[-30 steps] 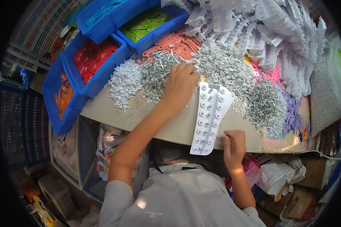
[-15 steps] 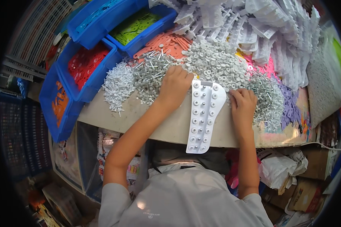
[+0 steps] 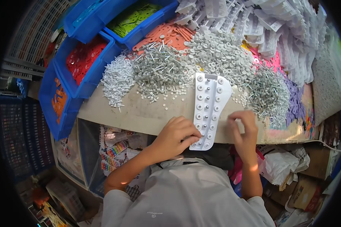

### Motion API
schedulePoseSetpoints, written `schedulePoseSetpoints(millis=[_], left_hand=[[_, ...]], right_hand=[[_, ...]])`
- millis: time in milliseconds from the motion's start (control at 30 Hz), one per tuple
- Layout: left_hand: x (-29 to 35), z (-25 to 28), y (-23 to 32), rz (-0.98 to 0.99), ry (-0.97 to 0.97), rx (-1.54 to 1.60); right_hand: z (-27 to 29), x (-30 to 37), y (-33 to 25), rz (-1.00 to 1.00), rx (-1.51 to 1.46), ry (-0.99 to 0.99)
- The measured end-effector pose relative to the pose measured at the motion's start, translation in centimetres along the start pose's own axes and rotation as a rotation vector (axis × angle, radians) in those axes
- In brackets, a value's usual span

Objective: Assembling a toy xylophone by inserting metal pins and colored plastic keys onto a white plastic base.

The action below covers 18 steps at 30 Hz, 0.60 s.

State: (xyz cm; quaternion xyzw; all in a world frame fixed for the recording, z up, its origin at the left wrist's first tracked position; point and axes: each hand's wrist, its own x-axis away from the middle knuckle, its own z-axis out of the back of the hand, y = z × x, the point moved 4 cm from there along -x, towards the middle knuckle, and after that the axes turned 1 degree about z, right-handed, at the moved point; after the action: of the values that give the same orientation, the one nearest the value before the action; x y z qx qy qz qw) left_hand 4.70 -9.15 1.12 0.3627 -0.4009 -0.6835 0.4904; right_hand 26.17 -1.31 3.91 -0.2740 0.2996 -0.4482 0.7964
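A long white plastic tray [image 3: 223, 94], rounded and wider at its far right, rests at the table's near edge. Two rows of small white ring-shaped pieces sit along it, with a line of shiny metal studs down the middle. My left hand [image 3: 174, 136] is at the tray's near left edge, its fingertips pinched over the lowest pieces; whatever they hold is hidden. To the right of the tray, my right hand [image 3: 245, 126] is raised, slightly blurred, with thumb and curled forefinger close together. Anything between them is too small to make out.
Beyond the tray lie heaps of white rings [image 3: 219, 53], metal pins [image 3: 159, 68], white pegs [image 3: 117, 79] and more pins [image 3: 267, 90]. Blue bins [image 3: 98, 90] with coloured flat pieces stand left. Stacked white trays [image 3: 288, 34] fill the back right, near purple pieces [image 3: 294, 100].
My left hand has come back from the pin heap to the tray's near end. My right hand has moved nearer, away from the small parts. The tray appears slightly further right in view.
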Motion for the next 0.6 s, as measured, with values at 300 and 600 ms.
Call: schedulePoseSetpoints(millis=[300,600], left_hand=[[0.5,-1.1,-0.7,0.117,0.144,-0.084],[0.5,-1.7,-0.1,-0.086,0.281,-0.237]], right_hand=[[-1.9,4.2,-2.2,-0.015,-0.189,-0.341],[-3.3,5.1,-2.0,0.012,-0.145,-0.351]])
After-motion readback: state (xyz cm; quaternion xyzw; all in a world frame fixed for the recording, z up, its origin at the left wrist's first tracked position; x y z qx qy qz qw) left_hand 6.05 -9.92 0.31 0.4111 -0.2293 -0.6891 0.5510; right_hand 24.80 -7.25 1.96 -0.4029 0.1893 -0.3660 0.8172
